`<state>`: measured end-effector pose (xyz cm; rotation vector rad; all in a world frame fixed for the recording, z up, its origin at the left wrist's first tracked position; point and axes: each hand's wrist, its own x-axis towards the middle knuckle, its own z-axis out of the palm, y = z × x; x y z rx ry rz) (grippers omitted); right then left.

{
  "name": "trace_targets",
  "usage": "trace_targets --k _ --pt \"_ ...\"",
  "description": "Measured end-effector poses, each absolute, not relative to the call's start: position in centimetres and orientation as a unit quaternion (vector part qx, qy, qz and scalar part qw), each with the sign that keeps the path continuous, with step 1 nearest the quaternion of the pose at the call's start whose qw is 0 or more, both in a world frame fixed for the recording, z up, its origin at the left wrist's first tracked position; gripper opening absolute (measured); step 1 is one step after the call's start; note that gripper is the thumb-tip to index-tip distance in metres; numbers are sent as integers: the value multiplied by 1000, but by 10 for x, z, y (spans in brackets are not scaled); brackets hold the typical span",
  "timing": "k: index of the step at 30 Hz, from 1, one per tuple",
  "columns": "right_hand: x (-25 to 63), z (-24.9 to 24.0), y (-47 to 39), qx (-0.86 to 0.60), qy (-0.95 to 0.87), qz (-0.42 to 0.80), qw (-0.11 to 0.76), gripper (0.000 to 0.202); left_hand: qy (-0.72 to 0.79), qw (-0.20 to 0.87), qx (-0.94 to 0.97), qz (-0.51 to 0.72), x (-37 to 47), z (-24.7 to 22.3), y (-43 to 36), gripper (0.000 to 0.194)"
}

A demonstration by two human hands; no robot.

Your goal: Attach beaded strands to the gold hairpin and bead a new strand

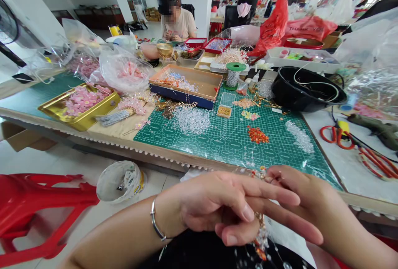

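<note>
My left hand is raised at the front edge of the table, two fingers stretched to the right and the others curled in. A beaded strand with orange and clear beads on thin wire hangs at those curled fingers, its upper part hidden behind them. Close behind, my right hand has its fingertips pinched together at the strand's upper end, where small orange and clear beads show. What exactly the fingertips grip is partly covered. Beyond the hands, orange beads and clear beads lie in piles on a green cutting mat.
A box of beads, a gold tin of pink flowers and a black basin stand farther back. Red-handled scissors and pliers lie right. A red stool and bucket are left. A person sits opposite.
</note>
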<state>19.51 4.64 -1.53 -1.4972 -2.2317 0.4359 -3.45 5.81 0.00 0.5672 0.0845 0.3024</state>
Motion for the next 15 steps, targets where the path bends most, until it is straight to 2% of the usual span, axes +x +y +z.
trace_targets --k 5,9,11,15 --pt "190 -7 39 -462 -807 331 158 16 84 915 356 167 -38 22 87 63" --pt "191 3 38 -455 -753 470 74 30 109 895 395 177 -29 3 117 42" --pt "191 7 35 -451 -682 563 117 30 117 894 381 203 -24 -13 122 31" --pt "180 12 24 -439 -422 742 278 31 186 881 348 259 -14 -41 106 20"
